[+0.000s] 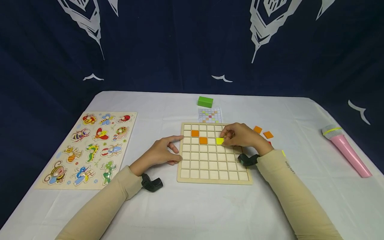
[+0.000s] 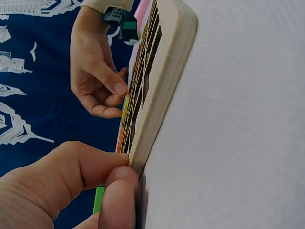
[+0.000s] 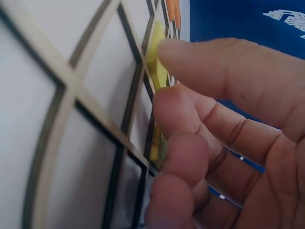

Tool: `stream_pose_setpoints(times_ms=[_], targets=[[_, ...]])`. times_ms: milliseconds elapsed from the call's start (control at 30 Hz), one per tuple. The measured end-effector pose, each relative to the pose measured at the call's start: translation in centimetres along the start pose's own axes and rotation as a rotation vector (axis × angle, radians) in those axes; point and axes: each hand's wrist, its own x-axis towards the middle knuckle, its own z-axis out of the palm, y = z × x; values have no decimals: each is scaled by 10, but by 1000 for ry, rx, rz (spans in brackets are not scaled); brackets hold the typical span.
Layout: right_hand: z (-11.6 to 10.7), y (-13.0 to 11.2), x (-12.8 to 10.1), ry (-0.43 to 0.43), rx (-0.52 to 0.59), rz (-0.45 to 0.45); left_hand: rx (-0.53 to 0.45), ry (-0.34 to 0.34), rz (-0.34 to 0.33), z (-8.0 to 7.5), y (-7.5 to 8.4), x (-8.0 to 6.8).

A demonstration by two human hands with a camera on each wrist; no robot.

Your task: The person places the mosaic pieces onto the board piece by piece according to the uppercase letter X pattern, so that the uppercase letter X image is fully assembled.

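From the head camera, the right hand point(image 1: 243, 136) pinches a yellow tile point(image 1: 219, 141) flat over a cell of the grid board point(image 1: 214, 176), right of two orange tiles point(image 1: 195, 133); being square, the tile shows no long axis. The left hand point(image 1: 163, 152) rests with fingers curled on the board's left edge.

The left wrist camera alone shows the board edge-on, the left thumb pressed to its corner point(image 2: 136, 162).

The right wrist camera shows fingertips point(image 3: 176, 50) gripping the tile's edge point(image 3: 156, 64), apparently still slightly tilted above its cell.

Right hand point(image 1: 240, 135) pinching, left hand point(image 1: 163, 151) flat
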Motion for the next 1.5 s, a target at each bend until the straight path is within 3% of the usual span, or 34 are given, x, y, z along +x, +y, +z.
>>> stream_pose_setpoints(times_ms=[200,533,1067,1300,1500], targets=[[-7,5,-9,35,6,-20,12,2,0,0,1,0],[-18,21,-28,99,119,-30,8,5,-4,0,0,1],[-38,54,-65,233,133,-7,12,4,-5,1,1,1],[-47,76,-82,297,106,10,1,4,-2,1,1,1],[-56,100,-90,292,122,52,1,6,-10,1,1,0]])
